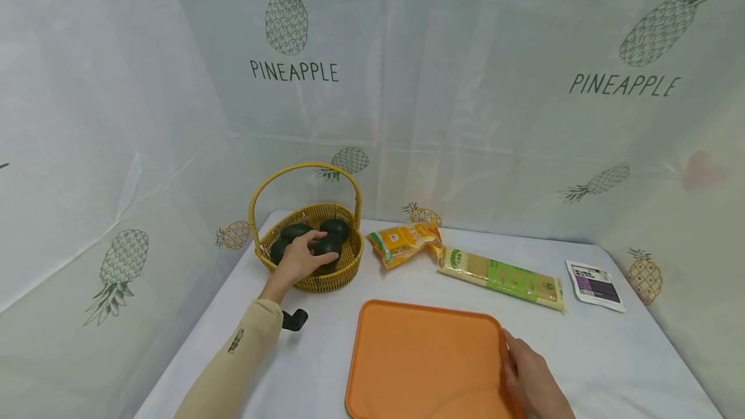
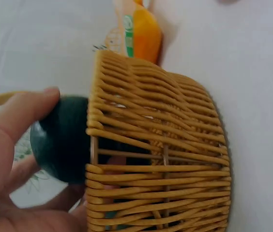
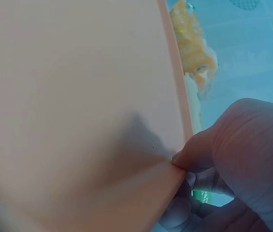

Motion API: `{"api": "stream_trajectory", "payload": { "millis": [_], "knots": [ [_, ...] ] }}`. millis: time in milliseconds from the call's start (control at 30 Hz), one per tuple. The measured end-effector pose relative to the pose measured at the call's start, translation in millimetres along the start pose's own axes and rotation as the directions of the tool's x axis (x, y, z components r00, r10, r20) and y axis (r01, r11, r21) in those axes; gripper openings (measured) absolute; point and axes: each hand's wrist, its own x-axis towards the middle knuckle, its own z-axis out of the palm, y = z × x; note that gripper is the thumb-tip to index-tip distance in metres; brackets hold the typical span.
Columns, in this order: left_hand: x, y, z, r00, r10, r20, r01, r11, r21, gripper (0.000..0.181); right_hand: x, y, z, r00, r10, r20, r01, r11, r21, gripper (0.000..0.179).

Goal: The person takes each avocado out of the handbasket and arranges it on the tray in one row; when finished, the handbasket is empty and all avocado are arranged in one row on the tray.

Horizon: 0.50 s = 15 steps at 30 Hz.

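Note:
My left hand (image 1: 298,260) reaches over the near rim of a yellow wicker basket (image 1: 327,284) with a tall arched handle. Its thumb and fingers grip a dark green avocado (image 1: 328,244), which rises partly above the rim in the left wrist view. Several similar avocados lie around it in the basket, such as the one at the back right (image 1: 335,227). My right hand (image 1: 529,370) pinches the right edge of an orange rectangular tray (image 1: 427,361). In the right wrist view, the thumb lies over the tray's rim, with the fingers curled underneath.
Right of the basket lies an orange food packet (image 1: 404,242). A long green-and-yellow noodle packet (image 1: 503,278) and a white-and-purple sachet (image 1: 595,286) lie farther right. Pineapple-print curtains (image 1: 442,115) enclose the white table (image 1: 326,348). A black wrist mount (image 1: 295,320) juts beside the left sleeve.

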Motion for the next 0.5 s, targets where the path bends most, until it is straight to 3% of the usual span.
{"api": "stream_trajectory", "payload": {
  "millis": [200, 500],
  "knots": [
    [-11.1, 8.7, -2.9, 0.996, -0.003, -0.091, 0.002, 1.000, -0.016, 0.071, 0.4, 0, -1, 1.000, 0.004, -0.007, -0.004, 1.000, 0.000, 0.057],
    [-26.4, 23.6, -1.2, 0.992, 0.035, -0.124, -0.043, 0.997, -0.061, 0.070, 1.5, 3, -2, 1.000, -0.005, -0.004, 0.005, 1.000, -0.002, 0.057]
  ]
}}
